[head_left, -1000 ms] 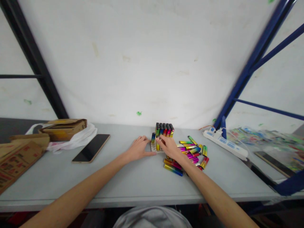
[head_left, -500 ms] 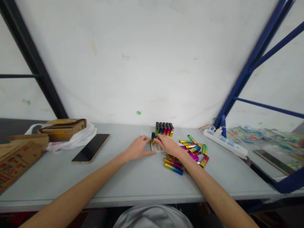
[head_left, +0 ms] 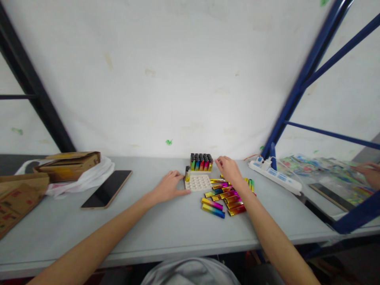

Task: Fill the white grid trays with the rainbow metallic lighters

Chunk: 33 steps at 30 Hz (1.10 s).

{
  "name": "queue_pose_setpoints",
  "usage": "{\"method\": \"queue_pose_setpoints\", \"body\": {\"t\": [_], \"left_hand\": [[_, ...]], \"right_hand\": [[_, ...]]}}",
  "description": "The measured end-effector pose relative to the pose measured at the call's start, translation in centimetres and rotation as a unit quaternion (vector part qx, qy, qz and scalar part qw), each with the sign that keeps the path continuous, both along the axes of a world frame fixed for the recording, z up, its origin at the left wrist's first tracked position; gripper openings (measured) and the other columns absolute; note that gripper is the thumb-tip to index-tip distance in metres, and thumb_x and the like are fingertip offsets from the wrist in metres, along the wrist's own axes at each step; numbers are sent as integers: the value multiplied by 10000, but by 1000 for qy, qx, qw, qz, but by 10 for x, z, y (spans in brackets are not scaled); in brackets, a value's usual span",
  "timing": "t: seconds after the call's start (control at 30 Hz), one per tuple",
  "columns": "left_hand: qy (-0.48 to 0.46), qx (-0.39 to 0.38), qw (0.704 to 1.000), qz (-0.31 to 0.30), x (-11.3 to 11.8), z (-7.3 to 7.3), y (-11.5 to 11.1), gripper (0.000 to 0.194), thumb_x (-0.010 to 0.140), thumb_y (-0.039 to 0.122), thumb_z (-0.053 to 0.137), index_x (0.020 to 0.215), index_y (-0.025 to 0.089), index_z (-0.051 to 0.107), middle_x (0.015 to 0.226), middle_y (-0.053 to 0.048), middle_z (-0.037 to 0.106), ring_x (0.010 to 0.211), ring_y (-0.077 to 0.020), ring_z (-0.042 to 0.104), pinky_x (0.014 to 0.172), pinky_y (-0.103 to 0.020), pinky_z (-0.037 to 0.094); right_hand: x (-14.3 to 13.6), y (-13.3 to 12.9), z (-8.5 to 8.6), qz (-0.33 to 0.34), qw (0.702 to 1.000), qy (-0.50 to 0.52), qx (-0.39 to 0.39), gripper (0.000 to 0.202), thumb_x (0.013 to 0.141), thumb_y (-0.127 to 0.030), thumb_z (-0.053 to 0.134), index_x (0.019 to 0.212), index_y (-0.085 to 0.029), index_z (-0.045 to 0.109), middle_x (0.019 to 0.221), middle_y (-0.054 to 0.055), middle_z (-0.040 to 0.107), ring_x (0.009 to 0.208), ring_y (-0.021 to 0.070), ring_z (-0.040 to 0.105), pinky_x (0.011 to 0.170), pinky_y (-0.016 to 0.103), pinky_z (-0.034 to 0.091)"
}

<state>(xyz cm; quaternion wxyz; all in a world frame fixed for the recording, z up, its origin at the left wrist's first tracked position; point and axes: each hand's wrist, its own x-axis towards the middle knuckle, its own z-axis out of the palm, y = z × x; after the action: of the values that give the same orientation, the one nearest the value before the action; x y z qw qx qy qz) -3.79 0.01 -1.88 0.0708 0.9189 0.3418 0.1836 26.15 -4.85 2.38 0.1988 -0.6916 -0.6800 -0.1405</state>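
A pale tray with rows of round holes (head_left: pixel 198 183) lies on the grey table. One dark-topped metallic lighter (head_left: pixel 188 174) stands at its back left corner. Behind it, a block of upright black-topped lighters (head_left: pixel 202 163) stands in rows. My left hand (head_left: pixel 170 187) rests at the tray's left edge, thumb and fingers spread apart. My right hand (head_left: pixel 229 170) is to the right of the upright block, over the back of the loose pile, fingers bent together; whatever they hold is too small to make out. Shiny multicoloured tubes (head_left: pixel 234 200) lie right of the tray.
A phone (head_left: pixel 107 189) lies left. Cardboard boxes (head_left: pixel 74 166) and a white bag (head_left: pixel 101 176) sit further left. At the right are a power strip (head_left: pixel 276 176), a blue metal frame (head_left: pixel 292 99), another phone (head_left: pixel 331 196) and another person's hand (head_left: pixel 371 173).
My right hand has moved right, away from the tray, uncovering its holes and the lighter at its corner. Another person's hand has appeared at the far right. The view has shifted slightly.
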Motion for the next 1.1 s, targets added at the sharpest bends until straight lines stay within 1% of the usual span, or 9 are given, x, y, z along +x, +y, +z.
{"method": "queue_pose_setpoints", "body": {"t": [0.17,0.27,0.4,0.5,0.57,0.73,0.83,1.0,1.1], "left_hand": [[-1,5,1000,1,0,0,-1,672,812,744,629,1176,182,696,1172,-129,630,1106,-311,581,1011,-431,465],[6,4,1000,-3,0,2,-2,680,821,739,623,1190,172,688,1179,-136,624,1117,-315,574,1026,-438,458],[10,3,1000,-5,0,3,-2,676,829,739,614,1202,179,681,1176,-133,620,1112,-310,573,1028,-437,457],[9,3,1000,-6,0,2,-2,680,830,738,614,1205,175,678,1179,-135,618,1118,-313,570,1033,-441,455],[9,4,1000,-7,0,3,-2,678,832,734,615,1205,172,677,1185,-137,619,1123,-314,568,1040,-445,452],[10,3,1000,-18,0,5,-3,669,840,725,615,1218,175,668,1173,-133,622,1111,-306,575,1030,-432,457],[11,7,1000,-20,0,6,-4,691,843,743,595,1215,165,669,1157,-137,621,1093,-306,575,1023,-440,455],[-1,14,1000,-22,0,5,-4,699,847,763,571,1206,173,675,1126,-128,627,1058,-299,580,1007,-440,451],[2,11,1000,-26,0,5,-4,701,850,758,570,1212,167,671,1117,-131,624,1050,-301,577,994,-433,452]], "right_hand": [[78,0,-14,-183,981,22,-68,312,957,-306,604,1194,-126,696,1140,190,725,1075,286,678,891,341,467],[91,3,-26,-186,974,54,-121,321,904,-354,671,1083,-99,749,1017,210,760,1013,322,707,853,358,485],[87,12,-31,-130,982,70,-122,187,896,-285,661,885,-134,770,945,169,776,972,278,722,852,313,485],[80,18,-28,-84,989,89,-82,216,926,-310,614,1002,-144,728,1050,150,756,960,235,715,838,294,500],[69,18,-25,-17,984,175,-33,260,940,-366,579,1073,-157,655,1030,119,733,794,190,708,739,289,522],[13,8,-18,193,872,448,36,377,913,-576,564,1063,-245,464,863,-14,630,498,101,515,470,232,410],[-24,-3,-13,229,834,502,1,398,928,-607,538,1110,-271,427,667,-90,508,442,98,377,432,214,313],[-58,-19,-7,195,902,382,52,364,961,-573,499,889,-218,532,634,-59,463,585,126,426,565,246,332],[-67,-23,-8,161,925,335,73,474,955,-580,486,663,-208,449,583,-51,405,589,122,391,584,258,293]]}}
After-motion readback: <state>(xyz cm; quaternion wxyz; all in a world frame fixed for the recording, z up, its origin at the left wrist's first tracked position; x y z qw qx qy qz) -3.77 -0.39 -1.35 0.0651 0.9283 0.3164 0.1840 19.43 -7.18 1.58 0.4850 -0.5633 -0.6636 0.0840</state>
